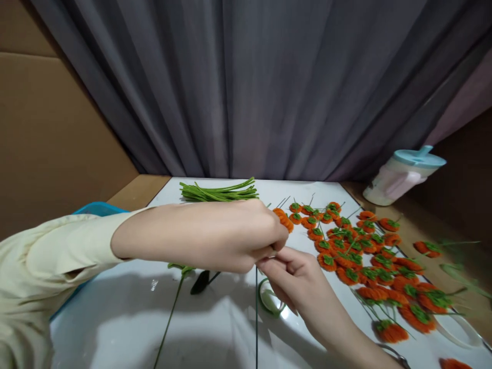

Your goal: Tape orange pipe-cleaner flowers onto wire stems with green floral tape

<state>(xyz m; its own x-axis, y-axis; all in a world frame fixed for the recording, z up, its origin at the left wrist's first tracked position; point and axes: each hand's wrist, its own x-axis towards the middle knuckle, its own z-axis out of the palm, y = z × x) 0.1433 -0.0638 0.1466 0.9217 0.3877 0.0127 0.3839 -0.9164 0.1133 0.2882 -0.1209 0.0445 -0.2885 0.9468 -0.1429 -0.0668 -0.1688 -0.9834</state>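
Note:
My left hand point(265, 230) reaches across from the left, its fingers closed in a pinch. The fingertips of my right hand point(294, 279) meet it from below, also pinched. What sits between them is too small and hidden to name. A fuzzy orange piece point(283, 220) shows just past my left knuckles; I cannot tell whether it is held or lying behind. Below my fingers a thin dark line runs straight down, a wire or a table seam. Under my right hand lies a roll of green tape point(265, 297). Left of it are a dark green leaf point(200, 283) and a green-topped stem point(169, 323).
Many fuzzy orange persimmons point(348, 274) with green tops and wire stems cover the right of the white table point(215, 333). Green stems point(219, 192) are bundled at the back. A lidded cup point(403, 177) stands back right; a pale ring point(478, 338) lies front right. A blue tray point(98, 207) is at left.

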